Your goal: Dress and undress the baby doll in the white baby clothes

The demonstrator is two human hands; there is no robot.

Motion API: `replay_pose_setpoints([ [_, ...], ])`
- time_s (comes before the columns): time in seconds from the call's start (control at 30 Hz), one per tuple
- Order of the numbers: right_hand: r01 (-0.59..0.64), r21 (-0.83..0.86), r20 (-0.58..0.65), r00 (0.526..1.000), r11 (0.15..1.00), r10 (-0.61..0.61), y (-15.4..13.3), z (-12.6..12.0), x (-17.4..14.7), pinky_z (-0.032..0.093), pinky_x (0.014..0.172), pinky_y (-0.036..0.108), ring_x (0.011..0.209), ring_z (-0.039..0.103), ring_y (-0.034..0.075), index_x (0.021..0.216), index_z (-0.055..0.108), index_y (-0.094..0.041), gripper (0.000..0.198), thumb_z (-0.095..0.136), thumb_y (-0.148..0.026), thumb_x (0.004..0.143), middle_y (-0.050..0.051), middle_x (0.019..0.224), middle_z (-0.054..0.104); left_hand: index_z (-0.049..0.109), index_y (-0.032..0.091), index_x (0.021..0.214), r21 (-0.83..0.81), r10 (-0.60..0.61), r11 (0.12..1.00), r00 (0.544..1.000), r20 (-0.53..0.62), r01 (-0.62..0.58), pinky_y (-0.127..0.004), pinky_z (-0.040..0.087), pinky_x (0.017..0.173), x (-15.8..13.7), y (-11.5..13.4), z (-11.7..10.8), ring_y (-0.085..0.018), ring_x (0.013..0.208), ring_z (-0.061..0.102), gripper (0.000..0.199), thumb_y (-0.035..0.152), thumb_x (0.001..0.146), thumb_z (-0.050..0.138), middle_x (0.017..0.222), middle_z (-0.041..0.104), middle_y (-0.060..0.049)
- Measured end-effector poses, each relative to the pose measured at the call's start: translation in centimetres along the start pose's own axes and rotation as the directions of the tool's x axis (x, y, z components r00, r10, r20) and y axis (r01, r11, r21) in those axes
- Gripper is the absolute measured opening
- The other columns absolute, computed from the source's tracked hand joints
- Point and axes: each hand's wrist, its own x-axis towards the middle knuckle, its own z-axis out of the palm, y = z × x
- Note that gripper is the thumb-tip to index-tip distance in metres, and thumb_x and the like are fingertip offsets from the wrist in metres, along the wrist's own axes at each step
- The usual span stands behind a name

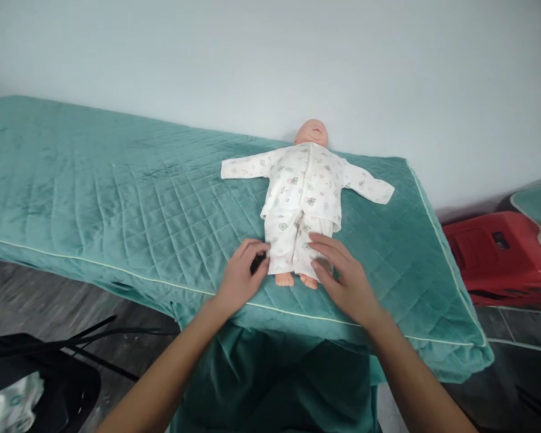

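A baby doll [316, 129] lies on its back, head toward the wall, bare feet toward me. It wears a white printed shirt [304, 183] and matching trousers [283, 240]; both sleeves stretch out sideways, and no doll hands show beyond the cuffs. My left hand [241, 278] is at the outer edge of the trouser leg on the left, thumb and fingers curved and apart. Over the other trouser leg reaches my right hand [347, 282], its fingertips on or just above the cloth and its thumb apart from them. Neither hand visibly pinches the fabric.
The doll lies on a bed with a quilted green cover [162, 198], against a pale wall [207, 60]. A red plastic stool [500, 252] stands right of the bed. At lower left is a black chair or bag [72, 373] with white printed cloth [15, 403] on it.
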Motion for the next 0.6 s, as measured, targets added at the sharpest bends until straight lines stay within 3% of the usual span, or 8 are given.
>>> replay_pose_setpoints([
  [0.13, 0.047, -0.147, 0.169, 0.985, 0.988, -0.021, -1.9, -0.1, 0.2, 0.042, 0.115, 0.052, 0.136, 0.05, 0.025, 0.116, 0.064, -0.02, 0.022, 0.058, -0.018, 0.095, 0.011, 0.133, 0.064, 0.058, 0.025, 0.107, 0.045, -0.049, 0.998, 0.994, 0.098, 0.045, -0.041, 0.051, 0.089, -1.7, 1.1, 0.2, -0.022, 0.096, 0.064, 0.021, 0.02, 0.087, 0.059, 0.105, 0.066, -0.005],
  [0.27, 0.077, -0.397, 0.26, 0.965, 0.914, 0.031, -3.2, 1.5, 0.9, 0.035, 0.117, 0.058, 0.138, 0.048, 0.031, 0.111, 0.066, -0.015, 0.021, 0.055, -0.014, 0.094, 0.014, 0.135, 0.062, 0.056, 0.022, 0.103, 0.12, -0.078, 0.99, 0.994, 0.082, 0.068, -0.041, 0.049, 0.086, -1.9, 1.4, 1.3, -0.024, 0.095, 0.061, 0.016, 0.018, 0.087, 0.057, 0.1, 0.064, -0.006],
  [0.4, 0.06, -0.542, 0.164, 0.986, 0.838, 0.036, -3.3, 3.3, 0.7, 0.034, 0.117, 0.057, 0.127, 0.054, 0.032, 0.105, 0.069, -0.015, 0.017, 0.055, -0.016, 0.095, 0.015, 0.125, 0.066, 0.055, 0.021, 0.093, 0.105, -0.124, 0.987, 0.992, 0.027, 0.121, -0.037, 0.047, 0.081, -1.9, 1.7, 1.8, -0.022, 0.089, 0.06, 0.008, 0.016, 0.089, 0.051, 0.092, 0.064, -0.004],
  [0.6, 0.069, -0.448, 0.02, 0.998, 0.891, -0.068, -4.0, 2.7, -1.5, 0.034, 0.118, 0.054, 0.134, 0.047, 0.03, 0.1, 0.07, -0.019, 0.017, 0.057, -0.012, 0.091, 0.013, 0.129, 0.061, 0.054, 0.021, 0.091, 0.019, -0.071, 0.997, 0.996, -0.055, 0.072, -0.029, 0.048, 0.078, -3.3, 3.2, -0.1, -0.015, 0.085, 0.059, 0.01, 0.012, 0.088, 0.052, 0.091, 0.06, 0.0],
])
